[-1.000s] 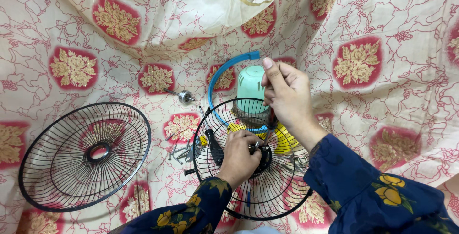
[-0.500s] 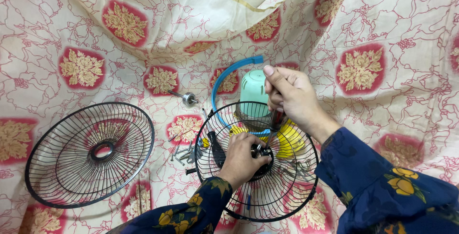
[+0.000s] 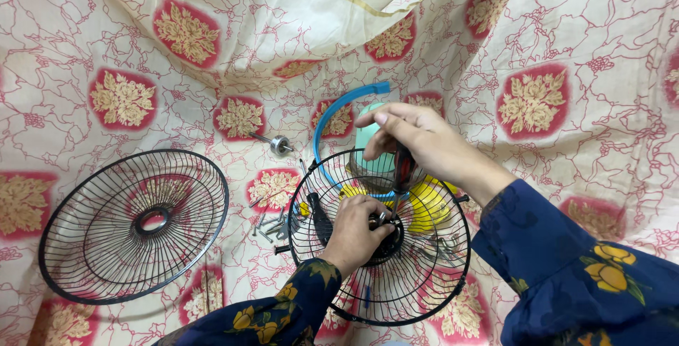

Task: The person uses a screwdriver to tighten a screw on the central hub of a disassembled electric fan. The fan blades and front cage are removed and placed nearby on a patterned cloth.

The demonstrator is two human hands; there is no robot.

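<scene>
A black wire fan grille [image 3: 424,275] lies on the patterned cloth in the lower middle of the head view. My left hand [image 3: 353,229] rests on it, fingers closed around the dark hub at its centre. Just above, my right hand [image 3: 424,144] grips a screwdriver with a red and black handle [image 3: 404,169], held upright with the tip down at the hub. Behind the grille a pale teal motor housing [image 3: 368,137] stands inside a blue plastic ring [image 3: 332,116]. A yellow part [image 3: 428,208] shows through the wires.
A second black grille [image 3: 106,247] lies flat at the left. A small metal knob [image 3: 281,144] and a heap of loose screws and tools [image 3: 272,222] sit between the two grilles. The red-and-cream cloth [image 3: 566,70] is rumpled up at the back.
My right hand has slid a little down and to the right from the top of the teal housing, over the hub. My left hand stays on the hub.
</scene>
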